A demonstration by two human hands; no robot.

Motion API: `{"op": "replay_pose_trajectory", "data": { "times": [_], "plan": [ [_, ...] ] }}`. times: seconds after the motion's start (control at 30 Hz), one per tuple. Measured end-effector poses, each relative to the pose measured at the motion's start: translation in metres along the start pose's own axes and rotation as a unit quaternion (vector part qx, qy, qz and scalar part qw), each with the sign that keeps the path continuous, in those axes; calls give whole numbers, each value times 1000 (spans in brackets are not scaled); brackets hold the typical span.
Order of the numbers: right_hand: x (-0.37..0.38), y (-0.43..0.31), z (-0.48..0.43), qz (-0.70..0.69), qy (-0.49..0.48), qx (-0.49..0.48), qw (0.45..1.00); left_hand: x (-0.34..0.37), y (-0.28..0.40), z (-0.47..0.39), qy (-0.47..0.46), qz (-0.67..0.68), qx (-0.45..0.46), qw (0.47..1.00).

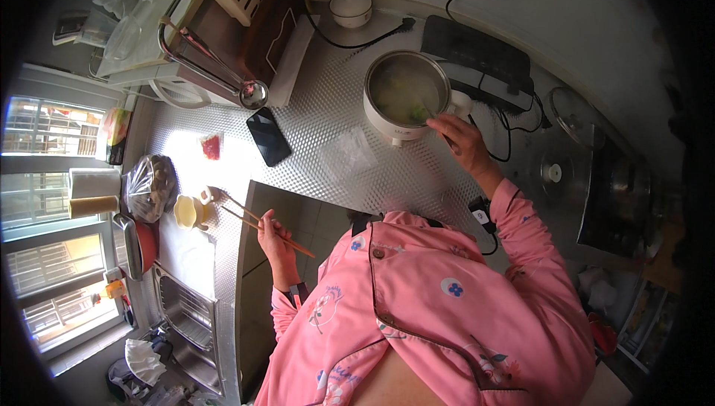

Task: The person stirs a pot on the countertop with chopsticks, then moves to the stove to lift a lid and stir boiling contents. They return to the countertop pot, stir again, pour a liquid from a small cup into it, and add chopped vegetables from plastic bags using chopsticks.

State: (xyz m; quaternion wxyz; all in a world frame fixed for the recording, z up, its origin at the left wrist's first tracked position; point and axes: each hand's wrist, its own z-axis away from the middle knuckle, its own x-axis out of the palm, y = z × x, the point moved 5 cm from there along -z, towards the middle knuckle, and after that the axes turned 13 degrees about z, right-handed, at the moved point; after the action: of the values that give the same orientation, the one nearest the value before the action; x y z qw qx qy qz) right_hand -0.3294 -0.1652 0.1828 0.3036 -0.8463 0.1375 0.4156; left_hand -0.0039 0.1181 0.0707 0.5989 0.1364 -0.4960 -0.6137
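Note:
A white electric cooking pot stands on the textured metal counter, holding cloudy broth with green and yellowish food in it. At its rim, beside the white handle, my right hand grips a utensil that dips into the broth; its lower end is hidden. My left hand holds a pair of wooden chopsticks near the counter's edge, their tips pointing toward a yellow cup. In front of the pot lies a clear plastic bag.
A black phone and a small red packet lie left of the pot. Behind it are a lidded white bowl and a black box with cables. A glass lid rests at the right. The sink is at lower left.

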Motion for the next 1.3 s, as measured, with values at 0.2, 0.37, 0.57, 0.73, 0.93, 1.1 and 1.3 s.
{"op": "replay_pose_trajectory", "data": {
  "times": [0.2, 0.37, 0.57, 0.73, 0.93, 1.1, 1.3],
  "plan": [
    [-3, -7, 15, 17, -34, -31, 999, -1, -1, -1, -3, 3, -3, 1000],
    [-14, -12, 27, 48, -30, -66, 996, 2, -2, -1, -7, -1, -6, 1000],
    [-35, -20, 31, 24, -44, -49, 998, 4, -3, -3, -11, -10, -9, 1000],
    [-47, -14, 24, 4, -39, 1, 999, 4, -4, -4, -9, -9, -12, 1000],
    [-37, -5, 1, 66, -11, -42, 997, 7, -6, -2, -11, -22, -10, 1000],
    [-19, 5, -12, 94, -25, -62, 993, 7, -4, 0, -12, -19, -15, 1000],
    [-16, 5, -10, 113, -8, -80, 990, -1, -6, 1, -4, -4, -16, 1000]
  ]
}}
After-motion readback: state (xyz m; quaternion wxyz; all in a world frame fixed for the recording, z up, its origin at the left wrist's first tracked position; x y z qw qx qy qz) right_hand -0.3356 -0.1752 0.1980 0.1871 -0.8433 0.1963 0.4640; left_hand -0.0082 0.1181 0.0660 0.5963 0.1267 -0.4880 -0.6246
